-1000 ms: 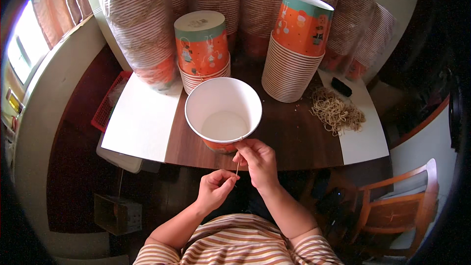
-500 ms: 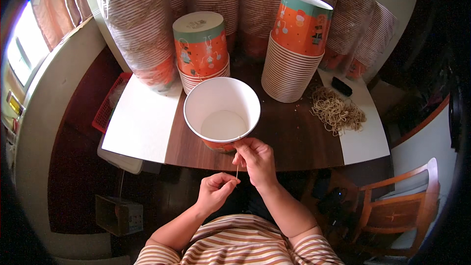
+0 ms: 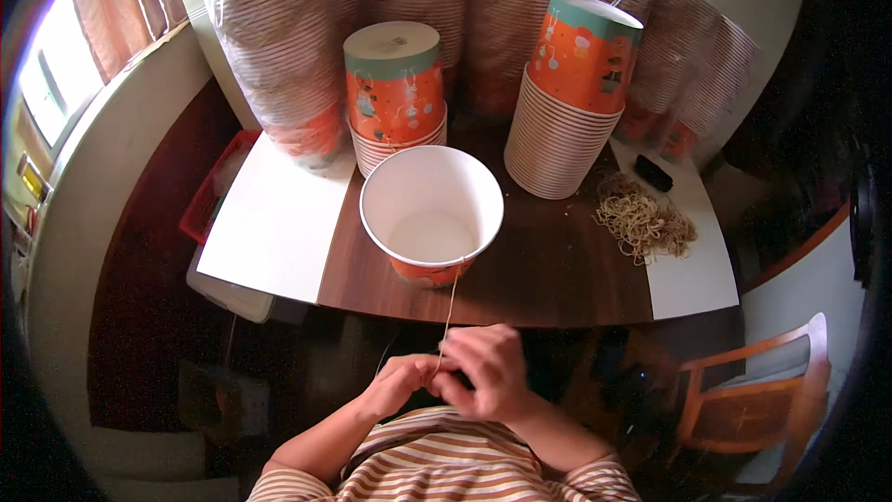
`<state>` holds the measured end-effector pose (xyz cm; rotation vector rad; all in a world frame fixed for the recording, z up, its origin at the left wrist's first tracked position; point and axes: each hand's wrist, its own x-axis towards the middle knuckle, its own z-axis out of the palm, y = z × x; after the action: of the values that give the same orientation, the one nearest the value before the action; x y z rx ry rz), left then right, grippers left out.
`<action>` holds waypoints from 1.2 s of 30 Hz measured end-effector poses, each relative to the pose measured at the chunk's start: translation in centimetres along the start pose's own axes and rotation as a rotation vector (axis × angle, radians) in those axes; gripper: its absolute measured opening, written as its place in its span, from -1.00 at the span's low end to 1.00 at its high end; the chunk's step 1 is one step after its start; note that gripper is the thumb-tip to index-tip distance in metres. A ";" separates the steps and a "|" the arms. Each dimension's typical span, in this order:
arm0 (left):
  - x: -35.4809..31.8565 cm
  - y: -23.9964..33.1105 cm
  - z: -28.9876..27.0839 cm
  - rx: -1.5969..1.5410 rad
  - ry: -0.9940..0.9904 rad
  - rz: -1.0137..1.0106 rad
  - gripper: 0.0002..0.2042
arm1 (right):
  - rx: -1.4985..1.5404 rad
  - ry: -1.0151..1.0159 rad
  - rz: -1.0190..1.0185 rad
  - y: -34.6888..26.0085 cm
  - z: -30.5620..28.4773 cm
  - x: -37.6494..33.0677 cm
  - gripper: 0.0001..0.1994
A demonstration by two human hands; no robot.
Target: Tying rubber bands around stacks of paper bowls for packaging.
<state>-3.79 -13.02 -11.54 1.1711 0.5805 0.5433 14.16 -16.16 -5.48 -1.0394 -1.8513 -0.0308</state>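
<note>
An orange paper bucket [image 3: 430, 273] with a white inside stands upright, mouth up, near the table's front edge. From its near rim a thin tan string [image 3: 451, 309] runs down to my hands in front of the table. My left hand [image 3: 401, 385] is closed, its fingertips pinching the string's lower part. Right beside it, my right hand [image 3: 488, 374] is smeared by motion; its fingers are bent near the string, and their grip does not show clearly.
Upside-down bucket stacks stand behind, at left [image 3: 395, 98] and right [image 3: 564, 135]. A heap of tan strings [image 3: 643, 220] lies at right beside a black object [image 3: 653, 173]. Plastic-wrapped bucket stacks [image 3: 279, 46] line the back. A wooden chair [image 3: 748, 406] is at lower right.
My right hand has left the bucket's rim and come down toward me beside my left hand. More string now shows between rim and hands. The view has shifted slightly.
</note>
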 end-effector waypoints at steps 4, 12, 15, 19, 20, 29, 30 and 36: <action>-1.2 1.0 1.1 -0.017 0.003 -0.106 -0.69 | 0.104 -0.465 -0.148 -0.8 0.5 0.2 -0.40; -4.2 1.9 -3.2 0.166 -0.092 -0.267 -0.77 | 0.045 -0.493 -0.115 2.4 -3.1 0.6 -0.81; -4.9 1.6 -3.8 0.081 0.067 -0.232 -0.77 | 0.072 -0.414 -0.028 3.1 -4.9 0.4 -0.85; -4.0 3.7 -2.7 0.109 0.110 -0.215 -0.75 | -0.024 -0.383 0.049 2.9 -6.1 0.3 -0.83; -3.5 3.9 -2.5 0.114 0.115 -0.207 -0.75 | -0.096 -0.304 0.046 2.5 -6.0 0.6 -0.78; 1.0 6.3 0.7 0.111 -0.149 -0.107 -0.74 | 0.478 -0.446 0.374 -0.8 -1.3 1.2 -0.48; 1.1 6.2 0.5 0.056 -0.120 -0.220 -0.74 | 0.455 -0.425 0.374 -0.4 -0.9 1.0 -0.54; 1.4 5.1 0.0 -0.175 -0.113 -0.282 -0.67 | 0.514 -0.333 0.410 0.9 -0.7 -0.5 -0.80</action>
<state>-3.23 -10.60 -6.85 0.9287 0.5776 0.2784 15.30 -16.19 -5.81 -1.0701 -1.7555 0.8611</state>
